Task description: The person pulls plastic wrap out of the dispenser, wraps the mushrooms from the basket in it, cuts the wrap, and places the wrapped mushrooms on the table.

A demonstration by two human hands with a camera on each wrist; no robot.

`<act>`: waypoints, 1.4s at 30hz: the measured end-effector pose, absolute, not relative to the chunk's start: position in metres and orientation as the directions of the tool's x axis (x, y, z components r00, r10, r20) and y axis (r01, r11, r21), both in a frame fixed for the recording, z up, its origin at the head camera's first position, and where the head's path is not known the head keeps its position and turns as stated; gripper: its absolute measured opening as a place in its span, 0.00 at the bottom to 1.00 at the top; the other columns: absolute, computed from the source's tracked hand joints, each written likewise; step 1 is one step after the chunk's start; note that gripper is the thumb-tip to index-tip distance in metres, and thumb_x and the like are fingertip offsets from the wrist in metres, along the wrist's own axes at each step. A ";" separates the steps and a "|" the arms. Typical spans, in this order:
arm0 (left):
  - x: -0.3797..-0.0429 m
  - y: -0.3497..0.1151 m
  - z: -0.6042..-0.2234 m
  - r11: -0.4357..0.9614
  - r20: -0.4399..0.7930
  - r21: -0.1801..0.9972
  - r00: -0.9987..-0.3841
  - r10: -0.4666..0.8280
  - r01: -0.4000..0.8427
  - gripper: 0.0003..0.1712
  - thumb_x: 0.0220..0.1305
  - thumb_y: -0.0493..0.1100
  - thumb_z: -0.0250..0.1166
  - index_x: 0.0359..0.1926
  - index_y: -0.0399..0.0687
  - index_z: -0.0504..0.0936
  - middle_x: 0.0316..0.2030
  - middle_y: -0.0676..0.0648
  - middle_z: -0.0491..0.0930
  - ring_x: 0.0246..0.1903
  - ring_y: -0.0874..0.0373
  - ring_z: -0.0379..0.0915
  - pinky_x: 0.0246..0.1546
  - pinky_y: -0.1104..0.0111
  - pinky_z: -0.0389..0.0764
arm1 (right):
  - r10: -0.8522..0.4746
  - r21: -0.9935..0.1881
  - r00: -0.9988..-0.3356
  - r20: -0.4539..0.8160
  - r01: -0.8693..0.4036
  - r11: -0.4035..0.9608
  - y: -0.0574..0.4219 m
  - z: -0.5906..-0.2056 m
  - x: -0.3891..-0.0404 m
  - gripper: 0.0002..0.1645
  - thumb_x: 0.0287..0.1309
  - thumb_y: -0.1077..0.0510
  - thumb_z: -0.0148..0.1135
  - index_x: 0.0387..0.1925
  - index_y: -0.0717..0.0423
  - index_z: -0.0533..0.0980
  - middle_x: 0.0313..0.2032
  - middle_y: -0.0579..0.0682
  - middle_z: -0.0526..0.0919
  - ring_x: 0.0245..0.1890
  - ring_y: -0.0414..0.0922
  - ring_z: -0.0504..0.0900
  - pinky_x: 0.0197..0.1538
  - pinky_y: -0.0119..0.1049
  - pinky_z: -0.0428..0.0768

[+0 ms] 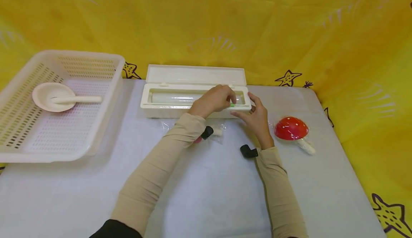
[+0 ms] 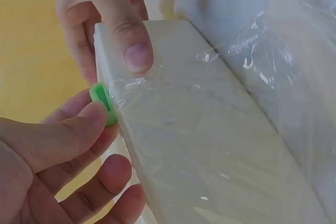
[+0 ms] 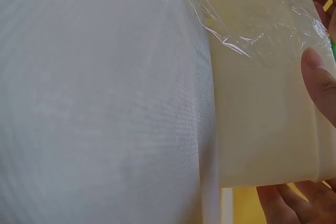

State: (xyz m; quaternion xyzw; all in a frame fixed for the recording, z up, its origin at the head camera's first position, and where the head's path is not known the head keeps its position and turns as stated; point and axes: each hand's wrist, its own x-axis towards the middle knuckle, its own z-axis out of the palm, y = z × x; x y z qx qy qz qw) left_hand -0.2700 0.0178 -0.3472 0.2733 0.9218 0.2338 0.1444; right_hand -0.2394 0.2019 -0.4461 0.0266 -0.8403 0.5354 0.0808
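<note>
A long white cling film dispenser [image 1: 167, 112] stands at the back of the table, its lid [image 1: 196, 74] raised. Inside lies a roll of clear film [image 1: 173, 98], and a sheet of film [image 2: 194, 129] drapes over the front wall. Thumb and fingertips of my left hand [image 1: 214, 101] pinch a small green slide cutter [image 2: 103, 103] on the dispenser's front edge, toward its right end. My right hand [image 1: 257, 120] grips that right end. In the right wrist view its thumb [image 3: 319, 80] lies on the front wall, with fingers [image 3: 294, 203] round the end.
At left stands a white slotted basket [image 1: 106, 123] with a mushroom-shaped, pale-handled item [image 1: 48, 95] in it. A red, white-dotted mushroom-shaped item [image 1: 291, 129] in clear wrap lies at right. Another wrapped item [image 1: 217, 131] is partly hidden by my left wrist. Yellow cloth [image 1: 206, 23] hangs behind.
</note>
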 end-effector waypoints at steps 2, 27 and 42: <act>-0.270 0.019 -0.347 0.752 -0.138 0.487 -0.811 0.568 0.444 0.15 0.66 0.31 0.58 0.48 0.46 0.86 0.41 0.46 0.81 0.42 0.54 0.73 0.47 0.65 0.76 | 0.038 -0.885 -0.985 0.170 -0.136 0.445 0.202 -0.446 -0.239 0.53 0.47 0.55 0.79 0.71 0.59 0.61 0.70 0.56 0.67 0.51 0.59 0.83 0.47 0.21 0.80; -0.269 0.016 -0.350 0.753 -0.139 0.438 -0.791 0.596 0.491 0.16 0.68 0.33 0.59 0.51 0.50 0.86 0.51 0.48 0.84 0.49 0.55 0.76 0.51 0.65 0.77 | 0.105 -0.850 -0.981 0.166 -0.089 0.520 0.185 -0.444 -0.241 0.60 0.42 0.50 0.82 0.70 0.67 0.57 0.68 0.67 0.66 0.62 0.59 0.69 0.69 0.51 0.66; -0.269 0.018 -0.350 0.765 -0.129 0.432 -0.806 0.577 0.479 0.16 0.67 0.31 0.58 0.49 0.47 0.86 0.48 0.47 0.84 0.44 0.53 0.75 0.49 0.64 0.77 | 0.084 -0.833 -0.979 0.186 -0.111 0.542 0.187 -0.442 -0.238 0.60 0.43 0.48 0.81 0.70 0.67 0.58 0.67 0.66 0.67 0.58 0.57 0.70 0.66 0.52 0.70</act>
